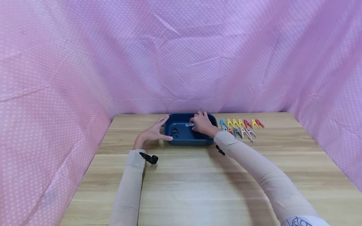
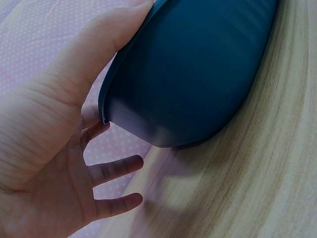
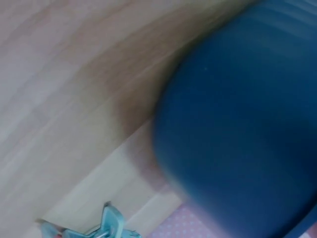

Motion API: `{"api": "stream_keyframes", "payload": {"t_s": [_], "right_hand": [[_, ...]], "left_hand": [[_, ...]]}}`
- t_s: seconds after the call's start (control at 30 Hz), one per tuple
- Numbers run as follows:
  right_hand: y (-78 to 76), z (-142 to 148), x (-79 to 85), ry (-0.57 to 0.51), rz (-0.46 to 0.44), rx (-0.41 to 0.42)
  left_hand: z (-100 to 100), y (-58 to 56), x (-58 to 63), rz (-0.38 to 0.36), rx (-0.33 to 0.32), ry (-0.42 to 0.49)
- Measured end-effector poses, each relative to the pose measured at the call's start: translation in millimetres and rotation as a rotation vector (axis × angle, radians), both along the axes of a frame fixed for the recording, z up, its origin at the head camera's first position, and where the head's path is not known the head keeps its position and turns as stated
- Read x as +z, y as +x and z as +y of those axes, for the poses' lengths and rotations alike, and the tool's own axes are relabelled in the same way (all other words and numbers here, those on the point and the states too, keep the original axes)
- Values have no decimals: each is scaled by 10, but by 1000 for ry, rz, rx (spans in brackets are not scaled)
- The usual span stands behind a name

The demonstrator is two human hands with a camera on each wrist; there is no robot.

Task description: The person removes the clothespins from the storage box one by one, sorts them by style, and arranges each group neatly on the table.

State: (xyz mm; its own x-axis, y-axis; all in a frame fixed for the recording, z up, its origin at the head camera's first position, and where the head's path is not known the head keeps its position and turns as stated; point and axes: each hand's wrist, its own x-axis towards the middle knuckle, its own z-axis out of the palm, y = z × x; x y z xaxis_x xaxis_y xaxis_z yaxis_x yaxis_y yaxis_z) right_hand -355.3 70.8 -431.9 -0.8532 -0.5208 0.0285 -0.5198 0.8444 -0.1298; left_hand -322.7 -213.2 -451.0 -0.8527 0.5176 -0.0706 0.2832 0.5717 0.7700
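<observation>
A dark blue rectangular basin (image 1: 189, 142) stands near the table's back edge. My left hand (image 1: 154, 131) holds its left end, thumb on the near rim and fingers spread toward the far corner; the left wrist view shows two fingers stretched free below the rim. Reaching over the basin's right side, my right hand (image 1: 203, 123) has its fingers bent down inside, with a small white clothespin (image 1: 189, 125) between thumb and forefinger. A dark green clothespin (image 1: 174, 132) lies at the basin's left. In the right wrist view the basin wall (image 3: 237, 119) hides the right hand.
Right of the basin, clothespins lie in two rows: yellow ones (image 1: 234, 123) with blue and red in the back, and white (image 1: 244, 132), orange and teal ones in front. A light blue clothespin (image 3: 111, 221) shows beside the basin. Pink dotted cloth (image 1: 181, 62) hangs behind the table.
</observation>
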Motion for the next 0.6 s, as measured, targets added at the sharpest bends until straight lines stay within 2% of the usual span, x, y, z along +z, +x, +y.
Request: {"api": "stream_keyframes", "payload": {"t_s": [0.23,0.6], "right_hand": [[10,3,4,67,-18,18],[13,55,-8,122,26,126]], "left_hand": [[27,2,-4,4,-3,-6],[3,27,-18,-20,4,31]]}}
